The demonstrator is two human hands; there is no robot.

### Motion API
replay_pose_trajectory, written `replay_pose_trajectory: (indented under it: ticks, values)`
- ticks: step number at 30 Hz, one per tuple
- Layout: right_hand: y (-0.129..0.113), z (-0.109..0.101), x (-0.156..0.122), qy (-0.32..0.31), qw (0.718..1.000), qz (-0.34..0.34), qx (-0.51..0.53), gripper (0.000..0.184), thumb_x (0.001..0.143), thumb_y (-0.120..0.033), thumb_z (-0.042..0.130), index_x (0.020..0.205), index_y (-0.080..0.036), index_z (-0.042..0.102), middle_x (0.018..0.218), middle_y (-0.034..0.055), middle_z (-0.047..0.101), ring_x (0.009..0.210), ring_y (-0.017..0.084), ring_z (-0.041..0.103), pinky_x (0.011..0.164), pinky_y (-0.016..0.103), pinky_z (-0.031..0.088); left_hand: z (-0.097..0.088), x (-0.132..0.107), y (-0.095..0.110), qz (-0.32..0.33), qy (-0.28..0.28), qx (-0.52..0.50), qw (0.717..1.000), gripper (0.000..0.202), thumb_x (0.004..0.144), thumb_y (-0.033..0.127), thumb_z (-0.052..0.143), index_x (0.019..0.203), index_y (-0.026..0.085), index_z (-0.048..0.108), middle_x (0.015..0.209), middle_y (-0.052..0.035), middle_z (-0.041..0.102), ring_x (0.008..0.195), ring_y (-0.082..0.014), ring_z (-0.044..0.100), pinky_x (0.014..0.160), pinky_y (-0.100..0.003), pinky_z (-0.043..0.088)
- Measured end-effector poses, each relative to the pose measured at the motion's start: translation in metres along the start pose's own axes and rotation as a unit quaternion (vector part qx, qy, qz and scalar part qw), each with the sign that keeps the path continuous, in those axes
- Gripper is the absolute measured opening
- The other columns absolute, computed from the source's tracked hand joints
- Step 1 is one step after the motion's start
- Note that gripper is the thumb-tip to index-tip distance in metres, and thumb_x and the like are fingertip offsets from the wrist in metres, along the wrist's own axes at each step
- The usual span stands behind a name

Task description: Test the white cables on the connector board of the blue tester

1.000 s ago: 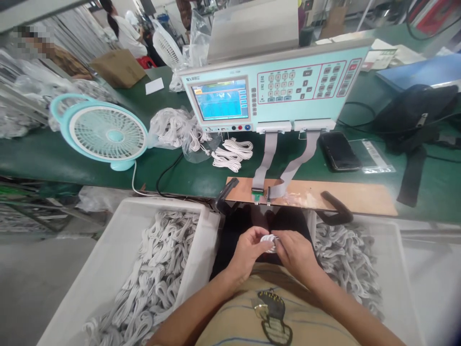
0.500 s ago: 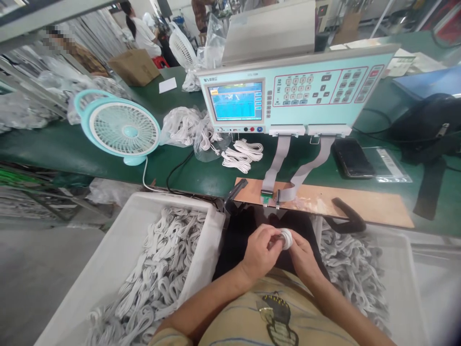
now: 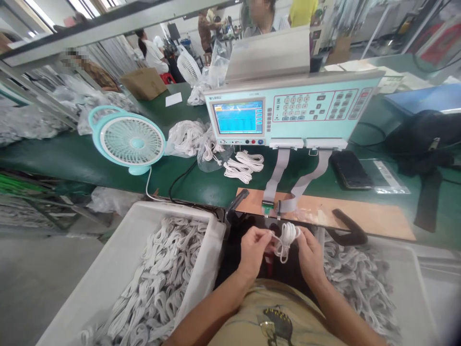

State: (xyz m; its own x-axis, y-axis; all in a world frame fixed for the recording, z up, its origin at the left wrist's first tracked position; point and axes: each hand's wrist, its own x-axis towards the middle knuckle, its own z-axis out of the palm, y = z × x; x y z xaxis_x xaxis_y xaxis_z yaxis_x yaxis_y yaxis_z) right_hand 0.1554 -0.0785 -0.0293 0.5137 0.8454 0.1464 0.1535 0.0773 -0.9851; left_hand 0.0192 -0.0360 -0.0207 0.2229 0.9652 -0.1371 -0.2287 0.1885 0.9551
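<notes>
**Coiled Cable Held Below the Fixture Board**

Both hands hold one white coiled cable (image 3: 286, 236) just in front of the wooden fixture board (image 3: 360, 216); the left hand (image 3: 254, 250) pinches a cable end between closed fingertips; the right hand (image 3: 310, 252) grips the coil's far side, fingers curled shut. A white bin (image 3: 118, 259) of cables sits left of the board; the tester (image 3: 291, 108) stands behind it; a desk fan (image 3: 127, 139) stands behind and to its left.

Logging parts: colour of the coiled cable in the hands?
White cable, clearest in the head view.
</notes>
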Motion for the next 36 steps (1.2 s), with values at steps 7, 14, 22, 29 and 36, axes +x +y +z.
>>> replay_pose_trajectory:
  ticks: [7,14,22,29,36]
  values:
    - [-0.002,0.006,0.001,-0.062,0.987,-0.142,-0.052,0.019,0.091,-0.031,0.042,0.086,-0.020,0.055,0.073,0.0010,0.052,0.065,0.016,0.049,0.061,0.026,0.039,-0.023,0.005,0.000,-0.125,-0.047,-0.142,0.981,0.023,0.071,0.025,0.065,0.086,0.016,0.050,0.071,0.0008,0.059,0.052,-0.0074,0.054,0.042,-0.015,0.041]
    - [-0.003,0.017,0.009,-0.133,0.987,-0.070,-0.051,0.021,0.092,-0.036,0.040,0.093,-0.021,0.055,0.068,-0.0009,0.049,0.059,0.014,0.046,0.057,0.025,0.037,-0.020,-0.010,0.004,-0.216,-0.181,-0.105,0.954,0.030,0.074,0.038,0.062,0.088,0.013,0.053,0.069,-0.0050,0.060,0.057,-0.0148,0.061,0.043,-0.021,0.048]
    - [-0.005,0.026,0.013,-0.129,0.989,0.063,0.031,0.032,0.079,-0.048,0.057,0.086,-0.017,0.063,0.064,0.0001,0.050,0.057,0.016,0.044,0.051,0.024,0.034,-0.020,-0.014,0.008,-0.180,-0.130,-0.144,0.964,0.028,0.071,0.027,0.068,0.088,0.014,0.050,0.071,-0.0028,0.060,0.055,-0.0107,0.058,0.047,-0.020,0.048]
    - [-0.014,0.031,0.014,-0.084,0.987,0.102,0.089,0.031,0.074,-0.047,0.063,0.076,-0.016,0.066,0.063,0.0001,0.055,0.056,0.015,0.045,0.052,0.024,0.036,-0.013,-0.006,-0.001,-0.056,-0.055,-0.117,0.990,0.021,0.074,0.030,0.065,0.078,0.014,0.052,0.071,0.0002,0.057,0.059,-0.0092,0.056,0.051,-0.021,0.050]
    - [-0.013,0.032,0.016,-0.081,0.986,0.109,0.096,0.031,0.075,-0.046,0.063,0.077,-0.015,0.066,0.064,0.0010,0.056,0.056,0.014,0.047,0.051,0.023,0.036,-0.008,0.001,-0.010,-0.065,-0.001,-0.157,0.985,0.024,0.072,0.032,0.065,0.081,0.016,0.049,0.074,0.0023,0.056,0.061,-0.0097,0.058,0.050,-0.020,0.050]
